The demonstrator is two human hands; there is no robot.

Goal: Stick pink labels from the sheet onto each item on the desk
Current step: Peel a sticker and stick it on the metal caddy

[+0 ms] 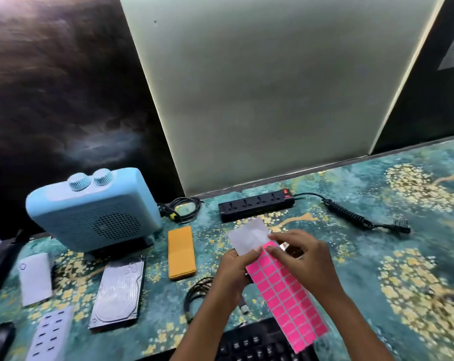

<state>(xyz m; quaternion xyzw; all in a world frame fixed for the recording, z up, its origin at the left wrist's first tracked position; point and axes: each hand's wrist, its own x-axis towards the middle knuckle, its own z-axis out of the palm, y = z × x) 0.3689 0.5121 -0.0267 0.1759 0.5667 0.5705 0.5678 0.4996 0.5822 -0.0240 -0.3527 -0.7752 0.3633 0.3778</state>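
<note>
Above worktop centre: label sheet gripped at its edge by left hand to steady it, right hand pinching top pink row, prob. peeling one off.

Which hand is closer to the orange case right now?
Left. The left hand sits just right of the orange case, holding the sheet. The right hand is farther right, across the sheet.

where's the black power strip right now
In the head view the power strip lies at the back edge of the desk, centre, right of the blue heater and beyond the pink label sheet.
</note>
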